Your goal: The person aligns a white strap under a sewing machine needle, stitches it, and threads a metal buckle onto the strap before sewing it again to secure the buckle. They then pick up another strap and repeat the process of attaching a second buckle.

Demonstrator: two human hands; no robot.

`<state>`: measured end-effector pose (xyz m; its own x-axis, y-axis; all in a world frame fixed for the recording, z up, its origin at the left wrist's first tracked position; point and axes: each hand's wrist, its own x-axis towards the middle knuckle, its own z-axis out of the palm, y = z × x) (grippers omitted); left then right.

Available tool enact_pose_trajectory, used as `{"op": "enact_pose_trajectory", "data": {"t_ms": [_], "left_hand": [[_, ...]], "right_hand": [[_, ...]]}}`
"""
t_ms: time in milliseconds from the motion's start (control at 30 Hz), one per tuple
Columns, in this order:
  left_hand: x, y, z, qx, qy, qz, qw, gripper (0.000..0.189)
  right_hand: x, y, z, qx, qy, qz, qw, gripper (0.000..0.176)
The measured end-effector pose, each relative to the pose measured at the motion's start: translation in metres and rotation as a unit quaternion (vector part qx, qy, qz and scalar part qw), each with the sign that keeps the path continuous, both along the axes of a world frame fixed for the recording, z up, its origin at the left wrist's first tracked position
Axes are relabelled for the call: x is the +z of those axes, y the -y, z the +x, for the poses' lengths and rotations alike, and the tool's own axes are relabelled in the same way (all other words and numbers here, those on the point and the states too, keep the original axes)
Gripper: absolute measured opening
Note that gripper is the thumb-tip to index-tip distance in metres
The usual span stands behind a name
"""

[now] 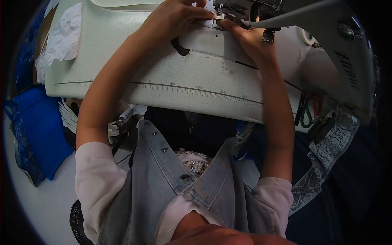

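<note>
Both of my hands meet at the needle area of a sewing machine (304, 17). My left hand (173, 18) reaches in from the left, its fingertips pressed together beside the presser foot (220, 11). From the other side comes my right hand (253, 37), fingers drawn together and tips almost touching the left ones. A small pale piece (221, 17) shows between the fingertips; it is too small and too covered to name. Under the hands lies the metal needle plate (204, 41).
The pale machine table (134, 67) has a printed ruler along its front edge. White crumpled material (67, 34) lies at left, above blue packages (43, 130). Scissors (307, 112) and patterned lace trim (332, 139) are at right. A tape roll (306, 36) sits behind my right hand.
</note>
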<state>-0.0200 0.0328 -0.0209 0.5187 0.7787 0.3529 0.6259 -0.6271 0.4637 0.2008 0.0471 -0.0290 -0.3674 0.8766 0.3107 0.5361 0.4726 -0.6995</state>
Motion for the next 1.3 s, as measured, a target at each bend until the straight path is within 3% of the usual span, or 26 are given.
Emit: {"op": "enact_pose_trajectory", "data": {"t_ms": [467, 833, 900, 967, 1100, 1167, 1300], "left_hand": [[-0.002, 0.002, 0.004, -0.003, -0.003, 0.010, 1.000, 0.021], [-0.005, -0.001, 0.001, 0.001, -0.003, 0.017, 1.000, 0.020], [-0.005, -0.003, 0.001, 0.004, -0.003, 0.019, 1.000, 0.020], [-0.008, -0.003, 0.004, 0.009, -0.001, 0.023, 1.000, 0.020], [-0.013, -0.004, 0.007, 0.030, 0.007, 0.037, 0.999, 0.020], [-0.011, -0.003, 0.011, 0.043, 0.036, 0.046, 0.997, 0.020], [-0.006, -0.002, 0.014, 0.034, 0.049, 0.074, 0.995, 0.016]], "right_hand": [[-0.003, -0.006, 0.002, 0.012, -0.041, -0.073, 0.996, 0.027], [-0.016, -0.010, 0.005, 0.021, -0.166, -0.274, 0.947, 0.024], [-0.017, -0.014, 0.005, 0.033, -0.146, -0.278, 0.949, 0.022], [-0.020, -0.014, 0.008, 0.010, -0.047, -0.220, 0.974, 0.022], [-0.026, -0.016, 0.014, 0.011, -0.025, -0.197, 0.980, 0.023], [-0.043, -0.020, 0.023, 0.017, -0.048, -0.215, 0.975, 0.023], [-0.027, -0.010, 0.014, 0.025, -0.137, -0.236, 0.962, 0.022]]}}
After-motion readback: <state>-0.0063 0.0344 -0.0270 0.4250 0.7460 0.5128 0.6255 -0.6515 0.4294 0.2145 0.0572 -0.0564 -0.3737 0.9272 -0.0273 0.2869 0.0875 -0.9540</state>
